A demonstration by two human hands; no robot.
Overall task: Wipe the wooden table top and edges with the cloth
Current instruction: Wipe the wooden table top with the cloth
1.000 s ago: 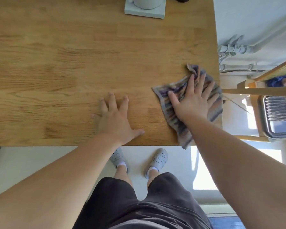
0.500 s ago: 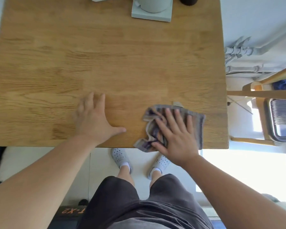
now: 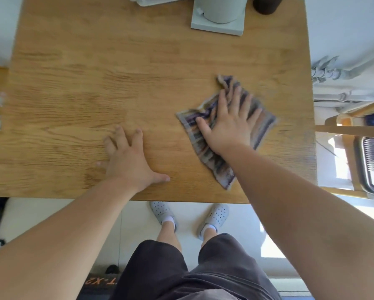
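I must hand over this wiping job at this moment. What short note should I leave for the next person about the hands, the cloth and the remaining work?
Left hand: open, flat on the bare table, holding nothing.
Right hand: open, pressing flat on the cloth.
Cloth: crumpled, on the right half of the top, near the front edge but not over it.
Done: the top is being wiped; nothing shows which areas are finished.
Left: the rest of the top, around the white appliance and dark container at the far edge, then the edges.
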